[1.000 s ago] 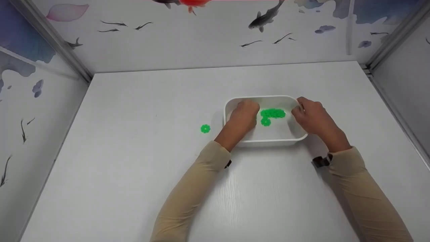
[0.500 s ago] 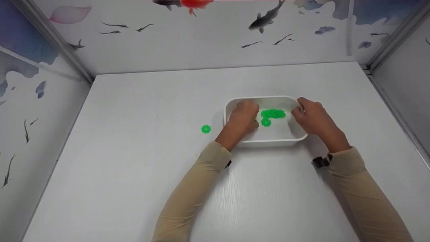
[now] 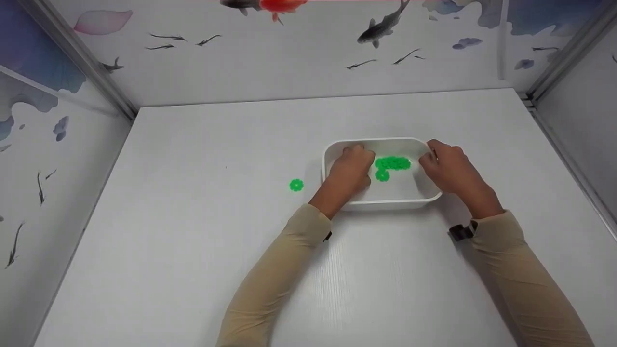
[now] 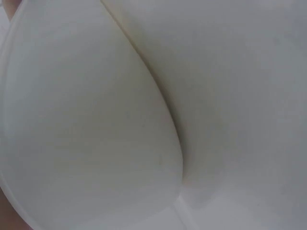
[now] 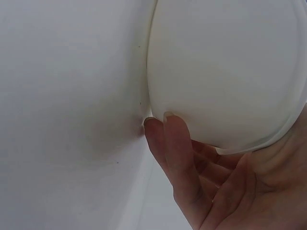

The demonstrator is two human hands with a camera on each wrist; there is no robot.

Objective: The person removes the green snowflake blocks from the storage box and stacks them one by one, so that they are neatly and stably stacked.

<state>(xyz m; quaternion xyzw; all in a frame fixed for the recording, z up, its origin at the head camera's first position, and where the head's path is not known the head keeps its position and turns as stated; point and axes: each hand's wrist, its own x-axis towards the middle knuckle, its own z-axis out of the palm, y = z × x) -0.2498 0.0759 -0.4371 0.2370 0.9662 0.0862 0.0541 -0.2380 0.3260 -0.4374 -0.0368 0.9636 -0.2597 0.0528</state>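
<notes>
A white rectangular tray (image 3: 385,201) stands on the table, with several green flower-shaped pieces (image 3: 394,163) bunched inside and one more green flower-shaped piece (image 3: 382,175) just in front of the bunch. My left hand (image 3: 351,168) reaches over the tray's left side, fingers curled down inside it; its fingertips are hidden in the head view, and I cannot tell what they hold. My right hand (image 3: 448,166) grips the tray's right end. In the right wrist view, the right fingers (image 5: 178,148) touch the tray's outer wall (image 5: 220,72). The left wrist view shows mostly the tray's outer wall (image 4: 96,120).
A loose green flower piece (image 3: 296,185) lies on the white table (image 3: 193,217), left of the tray. Panels printed with fish (image 3: 383,29) border the table at the back and left; a plain grey-white panel (image 3: 583,111) stands on the right.
My left hand shifts slightly within the tray, and the bit of green once visible beside its fingers is now out of sight. The right hand keeps its hold; the tray stays put.
</notes>
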